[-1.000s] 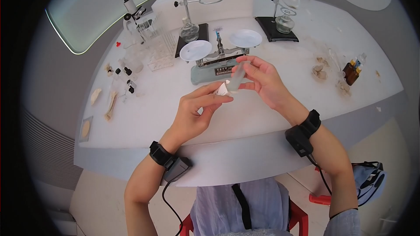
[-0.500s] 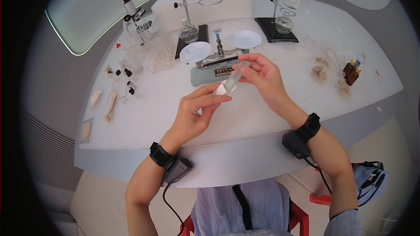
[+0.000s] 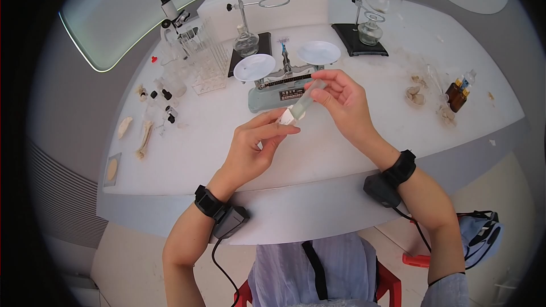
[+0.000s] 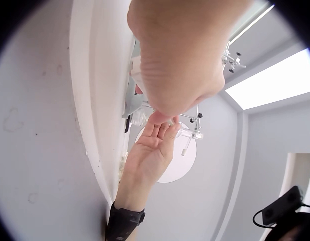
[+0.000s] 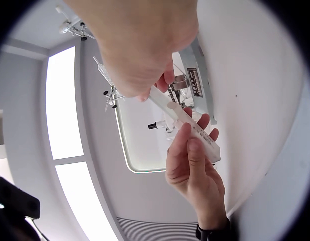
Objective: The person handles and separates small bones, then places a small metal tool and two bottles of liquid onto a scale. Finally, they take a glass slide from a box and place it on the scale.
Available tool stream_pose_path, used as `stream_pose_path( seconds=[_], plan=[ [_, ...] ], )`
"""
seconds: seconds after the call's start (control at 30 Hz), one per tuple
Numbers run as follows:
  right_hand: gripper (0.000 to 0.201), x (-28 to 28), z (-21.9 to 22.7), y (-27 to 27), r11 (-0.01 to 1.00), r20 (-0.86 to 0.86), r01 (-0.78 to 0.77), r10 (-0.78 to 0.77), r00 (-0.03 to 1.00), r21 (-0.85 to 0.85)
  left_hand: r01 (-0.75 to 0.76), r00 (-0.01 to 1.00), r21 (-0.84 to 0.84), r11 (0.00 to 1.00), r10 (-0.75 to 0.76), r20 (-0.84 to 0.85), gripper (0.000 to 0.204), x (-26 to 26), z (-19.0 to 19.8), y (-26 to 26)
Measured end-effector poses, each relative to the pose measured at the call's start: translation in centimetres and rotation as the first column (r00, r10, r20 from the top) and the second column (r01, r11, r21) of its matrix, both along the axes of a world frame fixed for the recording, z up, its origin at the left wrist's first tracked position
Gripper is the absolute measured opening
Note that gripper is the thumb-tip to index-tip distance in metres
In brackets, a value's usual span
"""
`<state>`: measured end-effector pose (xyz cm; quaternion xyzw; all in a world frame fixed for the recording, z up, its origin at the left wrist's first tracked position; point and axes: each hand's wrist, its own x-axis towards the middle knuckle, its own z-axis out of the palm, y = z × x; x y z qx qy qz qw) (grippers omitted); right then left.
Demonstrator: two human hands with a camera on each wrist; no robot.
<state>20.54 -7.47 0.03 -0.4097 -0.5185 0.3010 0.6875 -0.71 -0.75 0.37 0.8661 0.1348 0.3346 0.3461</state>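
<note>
A small white box with print (image 5: 206,143) is pinched between the thumb and fingers of my left hand (image 3: 253,145). From its upper end sticks a pale translucent piece (image 3: 302,104), whose far end my right hand (image 3: 346,105) pinches between thumb and fingers. In the right wrist view the piece (image 5: 160,98) runs straight into the box, and the left hand (image 5: 197,175) holds the box from below. My right hand (image 4: 147,153) also shows in the left wrist view, where the left hand hides the box. Both hands are above the table, in front of the balance scale (image 3: 266,98).
Two stands, one with a black base (image 3: 359,46), rise at the back. A microscope (image 3: 169,7) and a glassware rack (image 3: 207,71) stand back left, with small bottles and a bone (image 3: 144,139) nearer. Brown bottles (image 3: 456,95) and shells (image 3: 415,95) lie at right.
The translucent piece, earlier held more upright over the box's end, is now tilted in line with the box and partly inside it. My right wrist has shifted slightly left and down.
</note>
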Motion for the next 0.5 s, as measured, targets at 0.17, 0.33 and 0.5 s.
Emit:
stream_pose_path(
  seconds=[0.17, 0.33, 0.5],
  plan=[
    [0.028, -0.2, -0.1, 0.0, 0.999, 0.013, 0.032, -0.032, 0.999, -0.004, 0.001, 1.000, -0.015, 1.000, -0.001, -0.006, 0.034, 0.0, 0.0, 0.0],
    [0.028, -0.3, -0.4, 0.0, 1.000, 0.013, -0.009, 0.009, 1.000, 0.012, -0.004, 1.000, -0.015, 1.000, 0.004, -0.016, 0.034, -0.1, 0.2, 0.0],
    [0.029, -0.6, -1.0, -0.3, 0.988, 0.113, -0.137, 0.145, 0.983, -0.076, -0.003, 1.000, 0.005, 1.000, 0.003, -0.007, 0.034, -0.1, 0.3, -0.2]
  ],
)
